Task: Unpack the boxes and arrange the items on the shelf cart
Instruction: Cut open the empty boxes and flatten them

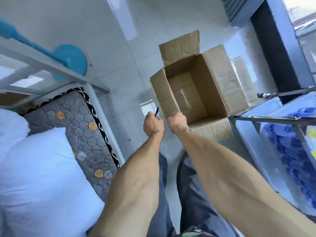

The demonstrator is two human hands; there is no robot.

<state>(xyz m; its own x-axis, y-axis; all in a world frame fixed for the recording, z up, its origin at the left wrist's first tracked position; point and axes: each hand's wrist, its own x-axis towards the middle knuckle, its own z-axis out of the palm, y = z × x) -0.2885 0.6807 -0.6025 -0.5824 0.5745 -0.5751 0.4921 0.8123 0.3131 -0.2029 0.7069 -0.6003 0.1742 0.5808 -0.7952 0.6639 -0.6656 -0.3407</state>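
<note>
One cardboard box [193, 88] sits open on the floor at 12 o'clock, and it looks empty. So this box seems done; blue packs [290, 151] already lie on the shelf cart [266, 118] at 3 o'clock. The right hand [177, 123] grips the box's near edge, arm stretched out. The left hand [153, 124] curls round a dark pen [156, 111].

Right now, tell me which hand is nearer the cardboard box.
Right. The right hand grips the cardboard box at its near rim; the left hand, holding a pen, is just beside it.
</note>
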